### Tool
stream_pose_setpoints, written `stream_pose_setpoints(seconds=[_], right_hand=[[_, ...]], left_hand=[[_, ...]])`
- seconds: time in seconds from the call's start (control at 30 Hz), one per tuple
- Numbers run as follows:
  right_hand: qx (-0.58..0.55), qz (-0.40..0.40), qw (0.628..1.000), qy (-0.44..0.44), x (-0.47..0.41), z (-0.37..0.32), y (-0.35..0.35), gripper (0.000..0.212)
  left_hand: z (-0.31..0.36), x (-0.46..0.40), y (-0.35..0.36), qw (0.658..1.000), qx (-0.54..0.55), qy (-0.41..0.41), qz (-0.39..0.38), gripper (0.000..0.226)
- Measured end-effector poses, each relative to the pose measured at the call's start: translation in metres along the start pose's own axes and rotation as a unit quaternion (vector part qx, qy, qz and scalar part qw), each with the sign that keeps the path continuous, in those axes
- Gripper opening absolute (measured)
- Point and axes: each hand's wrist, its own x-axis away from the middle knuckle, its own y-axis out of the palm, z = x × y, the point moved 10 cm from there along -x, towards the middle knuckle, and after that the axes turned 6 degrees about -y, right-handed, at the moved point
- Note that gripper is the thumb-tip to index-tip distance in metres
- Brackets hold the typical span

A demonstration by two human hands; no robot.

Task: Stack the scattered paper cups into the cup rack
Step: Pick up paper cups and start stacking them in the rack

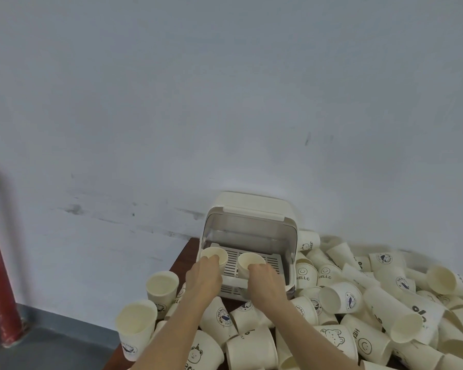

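Each hand, left and right, apparently pinches a cup by its near rim, mouth up, over the open rack's slatted tray, ready for nesting; loose cups crowd the table.

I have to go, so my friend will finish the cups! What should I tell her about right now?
Left hand: grips the rim of an upright paper cup at the left side of the cup rack.
Right hand: grips a second upright cup beside it, over the slatted tray.
The rack's lid is up, and it stands against the wall at the table's back.
Done: only these two cups are in the rack, both not yet let go.
Left: the big pile of scattered cups to the right and front, plus two upright cups at the table's left edge.
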Motion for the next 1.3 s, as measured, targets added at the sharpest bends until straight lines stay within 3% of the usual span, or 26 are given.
stream_pose_setpoints(seconds=[0.27,0.47,0.67,0.9,1.3], right_hand=[[-0.03,0.009,0.999,0.008,0.019,-0.001,-0.018,0.025],[-0.087,0.04,0.995,0.03,0.052,0.009,-0.046,0.034],[-0.128,0.092,0.987,0.036,0.112,0.023,-0.079,0.016],[-0.167,0.156,0.972,0.057,0.206,0.039,-0.101,0.041],[-0.178,0.19,0.955,0.141,0.3,0.071,-0.099,0.04]], left_hand=[[0.02,0.019,-0.016,0.998,0.045,0.031,0.01,0.029],[0.042,0.052,-0.029,0.991,0.104,0.086,0.005,0.039],[0.063,0.102,-0.042,0.978,0.143,0.152,0.017,0.036],[0.088,0.166,-0.05,0.959,0.189,0.211,0.03,0.035],[0.128,0.222,-0.03,0.943,0.19,0.274,-0.001,0.031]])
